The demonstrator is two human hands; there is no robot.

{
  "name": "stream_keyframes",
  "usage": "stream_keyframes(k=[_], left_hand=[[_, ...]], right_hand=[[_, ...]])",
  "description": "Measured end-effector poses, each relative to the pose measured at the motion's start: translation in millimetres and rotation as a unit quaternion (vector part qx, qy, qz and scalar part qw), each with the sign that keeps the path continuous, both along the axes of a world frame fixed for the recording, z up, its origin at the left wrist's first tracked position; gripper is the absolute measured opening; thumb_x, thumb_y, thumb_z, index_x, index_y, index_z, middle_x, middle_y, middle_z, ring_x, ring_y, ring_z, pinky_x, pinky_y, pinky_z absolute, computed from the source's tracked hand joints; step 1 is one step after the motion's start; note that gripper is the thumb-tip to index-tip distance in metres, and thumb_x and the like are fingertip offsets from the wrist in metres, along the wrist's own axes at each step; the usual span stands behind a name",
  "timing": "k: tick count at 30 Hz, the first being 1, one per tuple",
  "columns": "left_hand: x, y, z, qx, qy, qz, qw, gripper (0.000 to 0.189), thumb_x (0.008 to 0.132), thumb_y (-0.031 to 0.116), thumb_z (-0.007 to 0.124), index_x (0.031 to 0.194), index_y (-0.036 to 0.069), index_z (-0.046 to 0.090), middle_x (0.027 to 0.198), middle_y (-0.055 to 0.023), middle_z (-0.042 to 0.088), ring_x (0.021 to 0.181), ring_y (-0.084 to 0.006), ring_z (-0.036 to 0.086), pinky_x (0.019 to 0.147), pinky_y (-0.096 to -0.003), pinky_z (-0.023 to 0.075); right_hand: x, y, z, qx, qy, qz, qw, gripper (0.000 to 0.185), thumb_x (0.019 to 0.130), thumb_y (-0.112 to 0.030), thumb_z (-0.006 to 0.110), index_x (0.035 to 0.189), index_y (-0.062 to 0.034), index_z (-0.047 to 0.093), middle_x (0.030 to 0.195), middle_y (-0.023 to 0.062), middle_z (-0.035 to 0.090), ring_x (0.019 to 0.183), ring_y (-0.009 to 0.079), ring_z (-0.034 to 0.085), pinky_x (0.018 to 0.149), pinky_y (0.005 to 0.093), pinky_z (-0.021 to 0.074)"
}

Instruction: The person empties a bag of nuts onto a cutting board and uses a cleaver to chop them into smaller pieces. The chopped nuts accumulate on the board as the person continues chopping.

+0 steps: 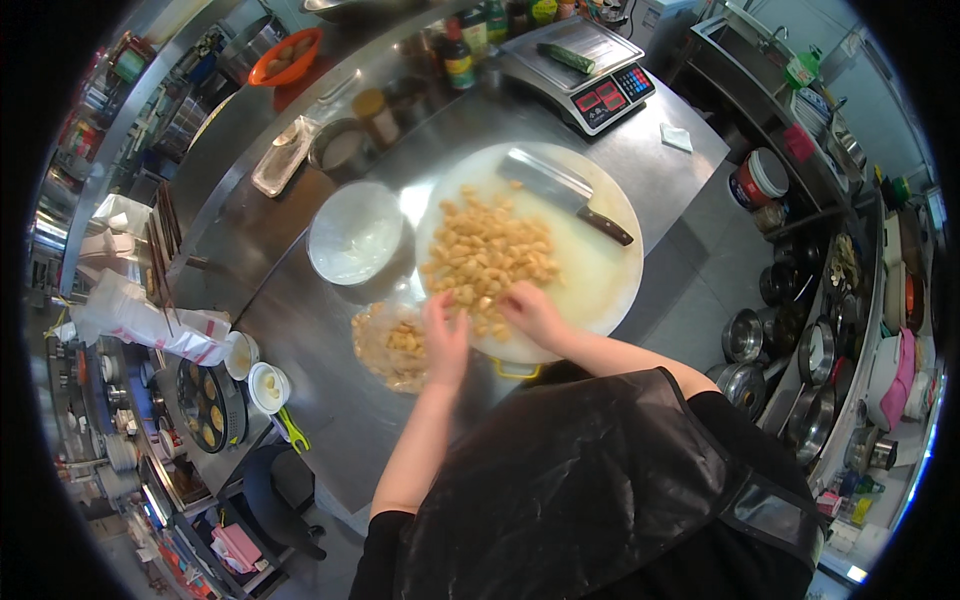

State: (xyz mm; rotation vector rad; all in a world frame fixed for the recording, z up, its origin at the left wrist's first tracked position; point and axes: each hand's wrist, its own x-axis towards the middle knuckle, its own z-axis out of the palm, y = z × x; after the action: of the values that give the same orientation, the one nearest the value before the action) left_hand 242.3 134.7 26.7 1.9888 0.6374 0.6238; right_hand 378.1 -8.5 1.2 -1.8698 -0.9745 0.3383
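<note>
A heap of pale yellow pieces that look like garlic cloves (487,244) covers the left part of a round white cutting board (592,300). My left hand (446,337) is at the board's near left edge, its fingertips bent by the cloves. Just to its right, my right hand (532,315) reaches over the near side of the heap with curled fingers. Whether either hand pinches a clove is too small to tell. Beside my left hand lies a clear plastic bag (382,364) with more cloves in it. A cleaver (551,176) rests flat on the board's far side, its dark handle pointing right.
Left of the board stands a white bowl (352,236) with clear plastic in it. Behind are a digital scale (574,67) bearing a cucumber piece (568,58), and sauce bottles (457,56). A metal tray (281,161) and a pot (337,146) stand at the back left.
</note>
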Motion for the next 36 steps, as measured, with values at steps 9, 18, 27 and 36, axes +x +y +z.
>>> stream_keyframes(k=[9, 18, 27, 36], left_hand=[[21.7, 8.4, -11.9, -0.096, -0.019, 0.027, 0.995, 0.027, 0.092, 0.011, 0.066, 0.117, 0.001, 0.064, 0.106, -0.0095, 0.065, 0.094, -0.0190, 0.063, 0.081, -0.0301, 0.0521], [38.1, -39.4, 57.2, -0.424, -0.115, 0.068, 0.896, 0.027, 0.093, 0.007, 0.068, 0.119, -0.001, 0.065, 0.102, -0.0070, 0.069, 0.087, -0.0146, 0.067, 0.080, -0.0278, 0.0542], [110.6, -103.6, 111.0, -0.323, -0.142, 0.076, 0.933, 0.017, 0.089, 0.002, 0.071, 0.106, -0.002, 0.070, 0.095, -0.0071, 0.071, 0.086, -0.0127, 0.066, 0.079, -0.0256, 0.0537], [182.4, -164.6, 145.0, -0.083, -0.088, 0.052, 0.991, 0.011, 0.084, 0.000, 0.075, 0.095, 0.000, 0.073, 0.092, -0.0042, 0.070, 0.082, -0.0101, 0.063, 0.075, -0.0242, 0.0516]], right_hand=[[34.7, 60.1, 9.9, -0.142, -0.125, 0.002, 0.982, 0.016, 0.081, -0.008, 0.073, 0.095, -0.0043, 0.068, 0.090, 0.0137, 0.064, 0.080, 0.0279, 0.064, 0.072, 0.0357, 0.0530], [40.7, 10.6, 87.5, 0.175, 0.295, 0.033, 0.939, 0.009, 0.086, -0.002, 0.071, 0.095, -0.0009, 0.070, 0.089, 0.0065, 0.069, 0.083, 0.0117, 0.066, 0.072, 0.0263, 0.0544], [105.0, -57.4, 138.3, 0.181, 0.038, 0.055, 0.981, 0.012, 0.082, -0.001, 0.074, 0.092, 0.0012, 0.069, 0.085, 0.0122, 0.068, 0.074, 0.0195, 0.068, 0.068, 0.0288, 0.0544], [185.5, -124.5, 162.4, 0.182, 0.012, 0.066, 0.981, 0.009, 0.078, -0.001, 0.073, 0.084, -0.0006, 0.067, 0.076, 0.0113, 0.067, 0.067, 0.0220, 0.066, 0.063, 0.0314, 0.0537]])
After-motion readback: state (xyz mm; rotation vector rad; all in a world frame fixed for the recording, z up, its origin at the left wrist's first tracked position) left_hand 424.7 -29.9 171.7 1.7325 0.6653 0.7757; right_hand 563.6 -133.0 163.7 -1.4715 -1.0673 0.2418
